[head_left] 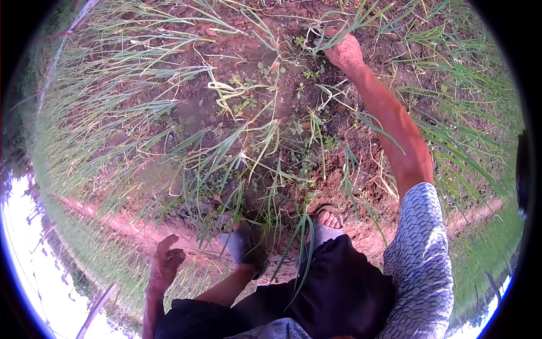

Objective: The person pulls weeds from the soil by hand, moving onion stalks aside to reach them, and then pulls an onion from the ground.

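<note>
My right hand [344, 52] reaches far out to the soil at the top of the view. Its fingers are bent down among thin green leaves, next to an onion-like plant [350, 25] and small low weeds [307, 42]. What the fingertips pinch is partly hidden by the leaves and the hand itself. At the lower left, my left hand [165, 263] hangs in the air beside my leg. Its fingers are loosely curled with a gap between them, and nothing shows in it.
Long-leaved onion-like plants [141, 70] stand in rows on both sides. Small broad-leaved weeds [243, 101] dot the brown soil [333, 192]. My sandalled feet [326, 226] are at the bed's edge, by a bare earth strip [135, 226]. Leaves bend across my legs.
</note>
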`<control>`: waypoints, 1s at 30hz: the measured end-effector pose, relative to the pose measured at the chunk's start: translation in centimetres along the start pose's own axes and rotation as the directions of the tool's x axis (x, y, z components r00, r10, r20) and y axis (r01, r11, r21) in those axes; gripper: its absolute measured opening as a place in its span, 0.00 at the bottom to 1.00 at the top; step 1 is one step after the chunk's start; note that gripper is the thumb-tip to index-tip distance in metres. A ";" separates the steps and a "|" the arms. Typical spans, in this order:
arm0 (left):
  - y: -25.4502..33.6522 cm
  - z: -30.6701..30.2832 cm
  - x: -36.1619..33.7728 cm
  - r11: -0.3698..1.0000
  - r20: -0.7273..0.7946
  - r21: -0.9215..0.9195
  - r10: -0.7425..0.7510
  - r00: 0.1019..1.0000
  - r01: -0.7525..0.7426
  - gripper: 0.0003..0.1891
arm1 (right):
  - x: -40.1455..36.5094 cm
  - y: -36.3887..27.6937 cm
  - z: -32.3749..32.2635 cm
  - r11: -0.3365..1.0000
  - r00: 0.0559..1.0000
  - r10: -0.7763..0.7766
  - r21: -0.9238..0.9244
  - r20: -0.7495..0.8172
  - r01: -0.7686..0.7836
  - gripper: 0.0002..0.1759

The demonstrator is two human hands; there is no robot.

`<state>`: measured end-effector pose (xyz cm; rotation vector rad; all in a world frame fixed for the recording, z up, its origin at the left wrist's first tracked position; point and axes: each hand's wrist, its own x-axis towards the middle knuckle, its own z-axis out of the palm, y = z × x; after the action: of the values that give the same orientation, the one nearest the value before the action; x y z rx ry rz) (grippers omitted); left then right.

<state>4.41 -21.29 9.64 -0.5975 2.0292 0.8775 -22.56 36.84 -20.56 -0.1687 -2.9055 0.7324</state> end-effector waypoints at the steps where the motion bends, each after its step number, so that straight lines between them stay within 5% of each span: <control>1: 0.2 0.0 0.0 1.000 0.003 -0.004 0.002 1.000 -0.002 0.27 | 0.2 -0.9 0.3 0.999 0.999 0.011 -0.044 -0.039 -0.013 0.16; 2: 0.3 -0.1 0.1 1.000 -0.001 0.022 0.014 1.000 -0.013 0.27 | 0.7 -1.9 0.4 0.984 0.991 0.133 -0.122 0.019 -0.129 0.13; 5: 0.6 -0.4 0.2 1.000 -0.026 -0.030 0.008 1.000 -0.009 0.27 | 1.5 -1.6 0.6 0.981 0.982 0.098 -0.180 0.160 -0.069 0.11; 6: 0.7 -0.3 0.2 1.000 -0.027 -0.029 0.012 1.000 -0.013 0.27 | 1.3 -1.3 0.2 0.984 0.982 -0.093 -0.135 0.165 0.116 0.11; 9: 0.5 -0.1 0.3 1.000 -0.011 -0.001 0.013 1.000 -0.013 0.27 | 0.2 -1.1 0.4 0.967 0.970 -0.241 -0.073 0.039 0.243 0.13; 13: 0.1 -0.2 0.0 0.998 0.010 0.025 -0.049 0.999 0.049 0.28 | 2.4 -2.6 0.0 0.994 0.984 0.008 -0.109 0.178 0.012 0.21; 17: -0.2 -0.3 0.1 1.000 -0.021 0.013 -0.001 1.000 0.001 0.28 | 3.7 -2.7 0.7 0.993 0.989 0.022 -0.122 0.148 -0.004 0.19; 21: 0.5 0.0 -0.3 0.999 -0.030 0.021 0.025 0.999 -0.024 0.28 | 4.5 -0.8 2.0 0.991 0.990 -0.134 -0.012 0.051 0.134 0.15; 22: -0.1 0.0 -0.5 1.000 -0.040 0.013 0.024 0.999 -0.024 0.28 | 4.6 -2.3 -0.5 0.989 0.970 -0.096 -0.088 0.222 0.118 0.14; 26: 0.4 0.2 -0.9 0.996 -0.037 -0.015 -0.092 0.995 0.091 0.28 | 3.5 -3.6 -0.4 0.989 0.972 -0.081 0.142 0.222 0.050 0.20; 30: 1.0 0.4 -0.8 0.997 -0.019 -0.024 -0.071 0.997 0.070 0.29 | 1.6 -6.2 -0.2 0.985 0.980 -0.164 -0.031 0.116 0.169 0.20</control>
<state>4.38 -20.30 10.45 -0.6891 2.0057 0.8577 -24.56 31.71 -17.21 0.1150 -2.9950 0.6764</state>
